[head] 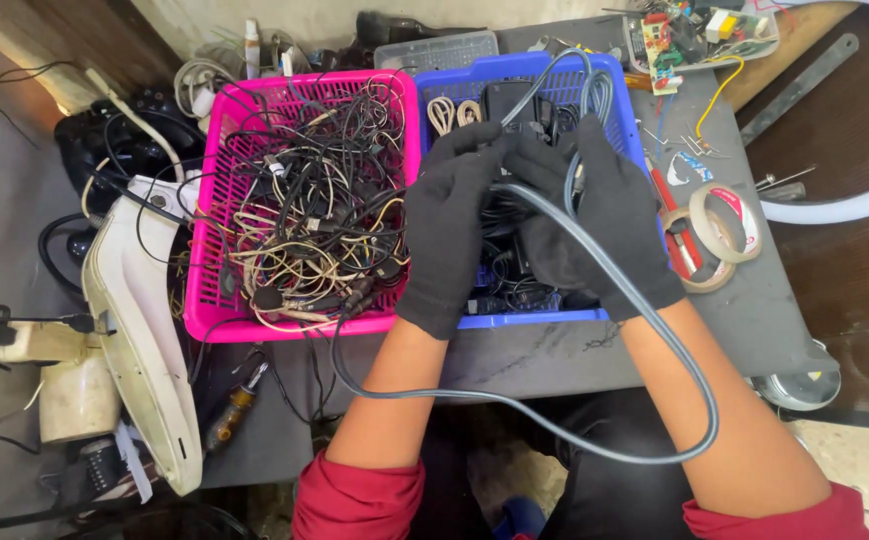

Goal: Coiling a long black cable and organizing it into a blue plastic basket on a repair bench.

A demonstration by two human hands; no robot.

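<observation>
- Black-gloved left hand (447,222) and right hand (595,215) both grip a grey cable (595,262).
- Cable loops down past the wrists, over the blue basket (535,318).
- Pink basket (205,250) sits beside it.

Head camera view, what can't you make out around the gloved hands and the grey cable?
- Head view: black-gloved left hand and right hand cover their grip on the thick grey cable.
- Blue plastic basket: the hands hide most of its contents.
- Pink plastic basket: the tangled wires cannot be told apart.
</observation>
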